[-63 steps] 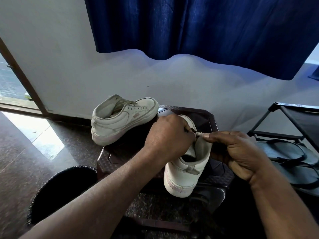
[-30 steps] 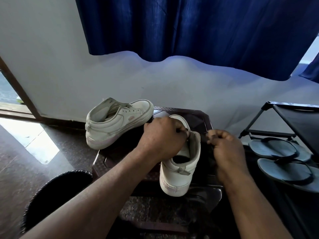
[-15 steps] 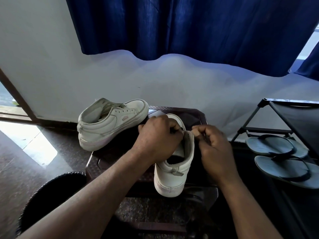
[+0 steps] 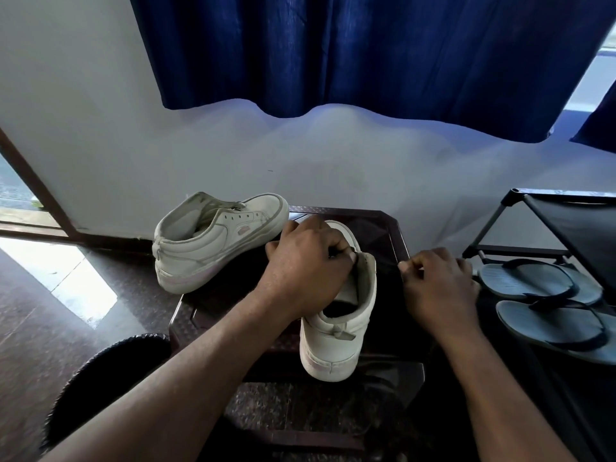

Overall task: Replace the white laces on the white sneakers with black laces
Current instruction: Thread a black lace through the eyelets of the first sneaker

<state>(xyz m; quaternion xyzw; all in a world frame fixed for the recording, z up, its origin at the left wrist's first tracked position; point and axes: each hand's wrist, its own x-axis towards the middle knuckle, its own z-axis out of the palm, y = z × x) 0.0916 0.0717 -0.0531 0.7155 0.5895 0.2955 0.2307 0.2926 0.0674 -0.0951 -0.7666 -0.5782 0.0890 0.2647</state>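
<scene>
Two white sneakers stand on a dark brown stool (image 4: 386, 219). The far sneaker (image 4: 213, 241) lies at the back left with its eyelets bare. The near sneaker (image 4: 336, 341) points away from me, heel toward me. My left hand (image 4: 306, 265) is closed over its tongue and upper, hiding the eyelets. My right hand (image 4: 436, 285) is a short way to the right of the shoe, fingers pinched on a thin black lace (image 4: 388, 264) that runs taut from the shoe's right side to my fingertips.
A black shoe rack (image 4: 566, 221) stands at the right with a pair of grey flip-flops (image 4: 533, 281) under it. A round black basket (image 4: 110, 371) sits on the floor at the lower left. A blue curtain (image 4: 366, 48) hangs on the wall behind.
My right hand has moved right, away from the near sneaker, drawing the black lace out sideways. My left hand has stayed on the shoe's upper.
</scene>
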